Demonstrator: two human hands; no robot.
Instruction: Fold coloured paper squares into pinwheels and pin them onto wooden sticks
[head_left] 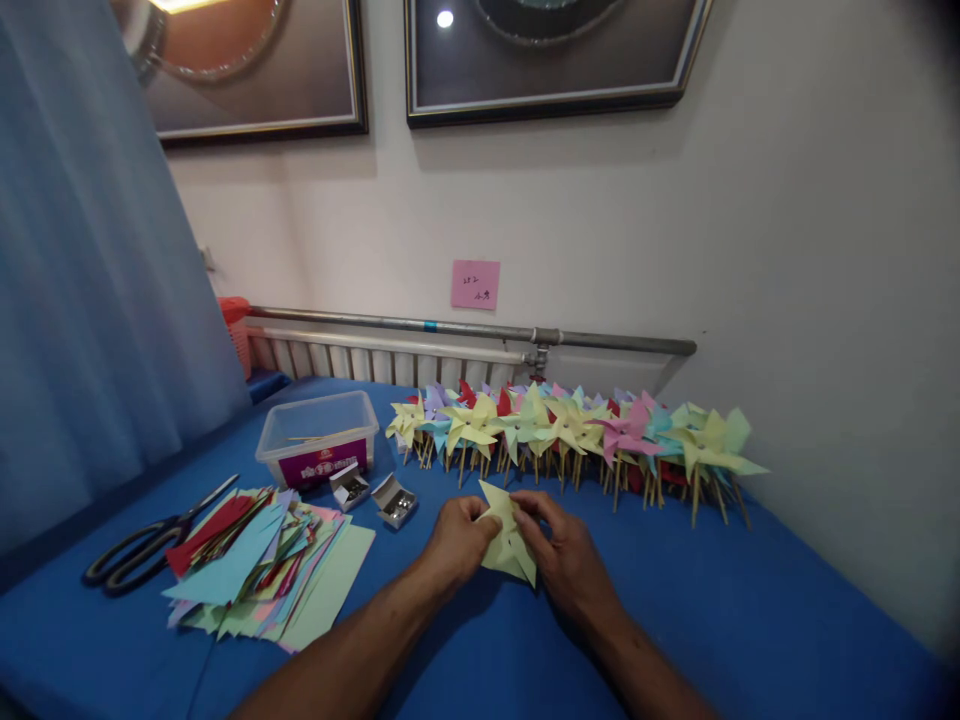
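Scissors [182, 520] left of clear tub [330, 460], cut-paper pile [247, 560] in front, two open boxes [403, 512] by tub's front right corner, left hand [459, 535] and right hand [566, 550] right of tub, grips clamped on yellow pinwheel [506, 545], pinwheel row [574, 428] extending farthest right.

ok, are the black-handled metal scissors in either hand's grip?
No: the scissors lie on the blue table, while left hand and right hand hold one pale yellow paper pinwheel.

The left grip [457, 538] and right grip [564, 550] hide parts of the pale yellow paper [505, 553]; front pinwheels [471, 426] cover others behind. The top edge crops both framed pictures [525, 80], the bottom edge both forearms [360, 635]; the curtain [82, 250] hides part of a red basket [238, 340]
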